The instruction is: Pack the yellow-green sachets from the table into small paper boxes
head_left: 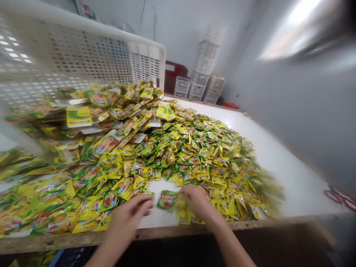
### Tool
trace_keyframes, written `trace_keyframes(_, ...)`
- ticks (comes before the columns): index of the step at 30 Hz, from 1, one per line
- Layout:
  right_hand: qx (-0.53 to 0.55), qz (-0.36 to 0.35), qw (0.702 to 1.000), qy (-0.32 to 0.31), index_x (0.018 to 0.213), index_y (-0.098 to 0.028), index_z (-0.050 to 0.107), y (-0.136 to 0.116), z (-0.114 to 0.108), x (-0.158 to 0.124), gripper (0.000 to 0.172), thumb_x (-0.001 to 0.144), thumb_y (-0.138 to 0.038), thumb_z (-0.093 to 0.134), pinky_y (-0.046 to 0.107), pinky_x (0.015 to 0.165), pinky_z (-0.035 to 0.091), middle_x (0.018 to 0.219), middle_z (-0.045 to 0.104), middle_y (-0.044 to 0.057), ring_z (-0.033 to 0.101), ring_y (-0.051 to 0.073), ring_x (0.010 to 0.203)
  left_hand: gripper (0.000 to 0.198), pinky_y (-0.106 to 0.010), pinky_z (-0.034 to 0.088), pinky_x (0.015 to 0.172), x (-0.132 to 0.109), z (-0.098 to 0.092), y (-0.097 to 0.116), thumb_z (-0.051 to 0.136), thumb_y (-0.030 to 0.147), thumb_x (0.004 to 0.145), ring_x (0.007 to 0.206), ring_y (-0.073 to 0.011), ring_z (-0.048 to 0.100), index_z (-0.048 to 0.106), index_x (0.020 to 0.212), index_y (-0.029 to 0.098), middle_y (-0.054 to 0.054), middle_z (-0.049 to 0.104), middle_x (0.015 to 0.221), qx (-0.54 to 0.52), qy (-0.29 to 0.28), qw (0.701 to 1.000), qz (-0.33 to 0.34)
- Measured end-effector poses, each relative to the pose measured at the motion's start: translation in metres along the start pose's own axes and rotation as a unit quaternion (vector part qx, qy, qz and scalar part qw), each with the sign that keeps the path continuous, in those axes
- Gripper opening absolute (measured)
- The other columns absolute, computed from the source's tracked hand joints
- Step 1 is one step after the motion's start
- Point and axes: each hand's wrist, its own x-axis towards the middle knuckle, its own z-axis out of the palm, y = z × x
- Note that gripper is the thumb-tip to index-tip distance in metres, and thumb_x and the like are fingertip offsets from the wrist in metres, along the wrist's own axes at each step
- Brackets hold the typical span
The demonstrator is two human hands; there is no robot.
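Small shiny sachets, yellow and green with printed fruit, lie in a large heap before me. In a small bare patch near the table's front edge lies a green sachet with a red fruit picture. My right hand is closed at its right end, fingers pinching it; yellow sachets show under that hand. Left of the patch is my left hand, blurred, its fingers loosely bent and apart from the thumb. Nothing is plainly visible in it, and sachets lie right behind its fingertips.
A white perforated crate lies tipped at left, flat yellow cartons spilling from it onto the white table. Stacked clear baskets and a red box stand behind. Red-handled scissors lie at the right edge. Below is a blue crate.
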Motion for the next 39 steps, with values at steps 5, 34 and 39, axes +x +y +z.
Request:
trace_keyframes(5, -0.006, 0.038, 0.999, 0.031, 0.097, -0.023, 0.067, 0.014, 0.001, -0.001, 0.017, 0.083, -0.018, 0.059, 0.021, 0.062, 0.039, 0.073, 0.063, -0.002, 0.058, 0.016, 0.069, 0.029, -0.033, 0.048, 0.086, 0.051, 0.066, 0.024, 0.047, 0.008, 0.08, 0.096, -0.0229, 0.064, 0.071, 0.092, 0.02, -0.008, 0.07, 0.099, 0.179, -0.119, 0.974, 0.076)
trace_keyframes(34, -0.044, -0.075, 0.996, -0.004, 0.092, -0.026, 0.071, 0.001, 0.014, -0.009, 0.014, 0.08, -0.021, 0.074, 0.024, 0.078, 0.039, 0.089, 0.066, 0.0, 0.059, 0.017, 0.089, 0.016, -0.028, 0.038, 0.071, 0.055, 0.051, 0.017, 0.054, 0.012, 0.072, 0.088, -0.0222, 0.06, 0.064, 0.077, 0.023, -0.004, 0.066, 0.087, 0.304, -0.164, 0.938, 0.036)
trace_keyframes(39, -0.1, -0.058, 0.993, -0.013, 0.089, -0.022, 0.067, -0.011, 0.022, -0.004, 0.018, 0.075, -0.024, 0.078, 0.027, 0.077, 0.036, 0.089, 0.067, 0.002, 0.058, 0.02, 0.087, 0.007, -0.026, 0.04, 0.068, 0.061, 0.044, 0.012, 0.056, 0.019, 0.073, 0.079, -0.0196, 0.058, 0.063, 0.073, 0.02, -0.003, 0.064, 0.079, 0.231, -0.204, 0.95, 0.045)
